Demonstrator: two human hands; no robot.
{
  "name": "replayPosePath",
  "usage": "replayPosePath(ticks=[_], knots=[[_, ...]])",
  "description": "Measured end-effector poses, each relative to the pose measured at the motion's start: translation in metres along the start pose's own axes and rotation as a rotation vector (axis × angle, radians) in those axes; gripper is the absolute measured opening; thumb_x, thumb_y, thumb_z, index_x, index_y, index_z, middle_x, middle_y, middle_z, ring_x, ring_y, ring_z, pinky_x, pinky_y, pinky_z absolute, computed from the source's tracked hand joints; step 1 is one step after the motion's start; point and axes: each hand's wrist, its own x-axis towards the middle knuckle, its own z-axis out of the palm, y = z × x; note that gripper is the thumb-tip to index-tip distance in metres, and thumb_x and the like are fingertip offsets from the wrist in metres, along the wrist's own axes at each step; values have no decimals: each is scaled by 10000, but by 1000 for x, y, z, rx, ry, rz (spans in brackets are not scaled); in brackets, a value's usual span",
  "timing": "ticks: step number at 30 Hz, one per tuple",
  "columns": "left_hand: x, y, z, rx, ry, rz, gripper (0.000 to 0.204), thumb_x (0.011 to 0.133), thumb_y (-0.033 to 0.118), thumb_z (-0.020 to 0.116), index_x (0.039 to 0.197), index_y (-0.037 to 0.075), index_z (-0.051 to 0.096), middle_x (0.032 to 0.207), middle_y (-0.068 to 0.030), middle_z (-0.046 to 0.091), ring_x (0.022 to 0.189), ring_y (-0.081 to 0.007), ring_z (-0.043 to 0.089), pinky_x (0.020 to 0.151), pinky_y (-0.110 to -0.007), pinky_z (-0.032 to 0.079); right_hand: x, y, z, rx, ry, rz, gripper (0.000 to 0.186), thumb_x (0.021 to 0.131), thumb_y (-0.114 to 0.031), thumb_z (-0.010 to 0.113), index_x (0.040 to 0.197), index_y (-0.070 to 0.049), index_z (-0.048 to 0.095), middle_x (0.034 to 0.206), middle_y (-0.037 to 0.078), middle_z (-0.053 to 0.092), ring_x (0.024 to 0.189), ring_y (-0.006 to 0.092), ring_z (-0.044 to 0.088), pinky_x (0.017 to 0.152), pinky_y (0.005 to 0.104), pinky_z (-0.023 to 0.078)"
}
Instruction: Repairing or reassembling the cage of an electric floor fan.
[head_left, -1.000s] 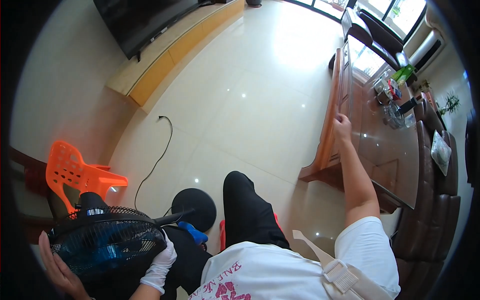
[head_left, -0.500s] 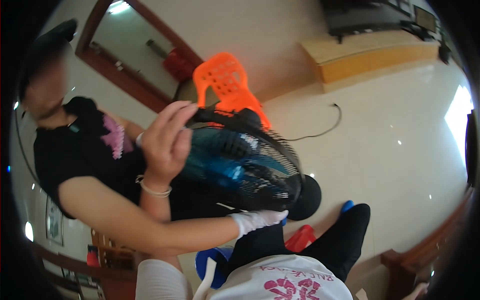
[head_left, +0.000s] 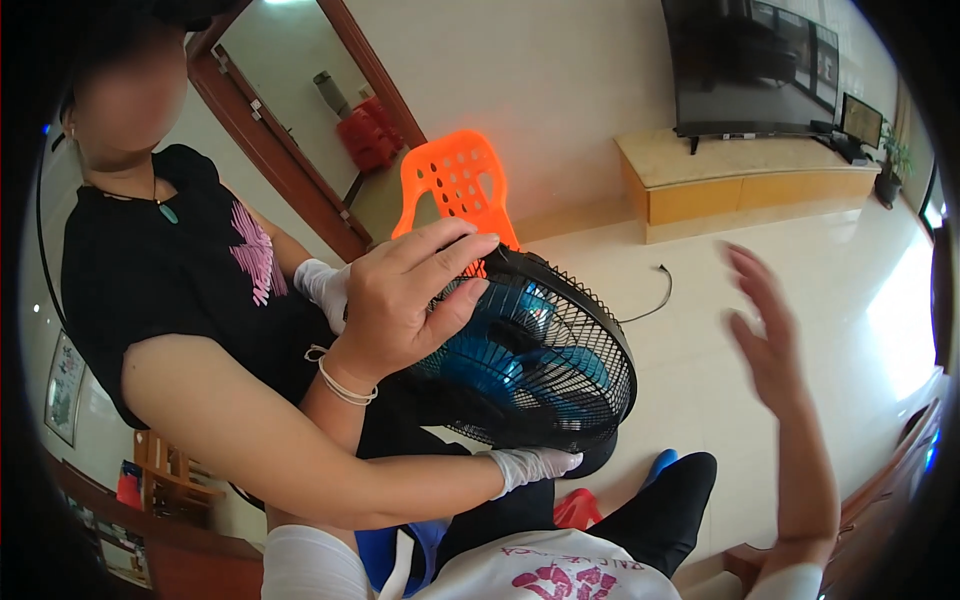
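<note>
A black fan (head_left: 590,330) with a wire guard and blue see-through blades stands tilted in front of me. My left hand (head_left: 410,290), a band on its wrist, has its fingers curled at the guard's upper rim, the thumb on the near side. Raised to the right of the fan, my right hand (head_left: 765,330) is empty, its fingers apart and a little blurred. A co-worker's gloved hand (head_left: 535,468) supports the guard's lower edge, that arm crossing over my left forearm. Their other gloved hand (head_left: 322,290) is partly hidden behind my left hand.
Behind the fan stands an orange plastic chair (head_left: 455,180). A black cord (head_left: 668,290) lies on the tiled floor. A low cabinet (head_left: 740,190) with a large screen is at the far wall. A blue container (head_left: 380,560) and something red (head_left: 577,508) sit low near me.
My right hand has come into view at the right. The fan has shifted right and slightly down in view, my left hand with it. The co-worker's other gloved hand now shows more.
</note>
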Motion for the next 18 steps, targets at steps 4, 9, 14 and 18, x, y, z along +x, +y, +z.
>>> replayPosePath(ticks=[4,9,14,18], knots=[[0,-3,1,-70,22,5,277,754,111,709,1020,48,667,973,-94,666,760,-262,663,654,-335,526,78,-83,91,279,-182,-346,437,902,-104,631,1313,-31,503,1223,181,596,1141,315,582,954,365,446],[-5,-4,9,-127,130,-22,388,759,120,728,1093,24,556,963,-134,663,826,-298,677,719,-348,540,81,-94,122,269,-177,-319,350,901,-81,614,1243,-32,555,1000,169,674,891,273,672,792,347,508],[-11,-7,13,-293,220,-127,482,771,129,738,1149,-9,473,963,-164,647,867,-301,676,782,-347,541,82,-93,130,336,-163,-233,309,894,-69,615,1193,-2,581,1000,169,674,916,259,669,799,327,504],[-12,-4,14,-349,303,-180,459,765,104,733,1139,-11,492,1028,-175,623,881,-309,667,792,-357,535,82,-93,133,312,-123,-178,312,895,-119,619,1166,32,581,960,166,677,893,242,663,781,323,502]])
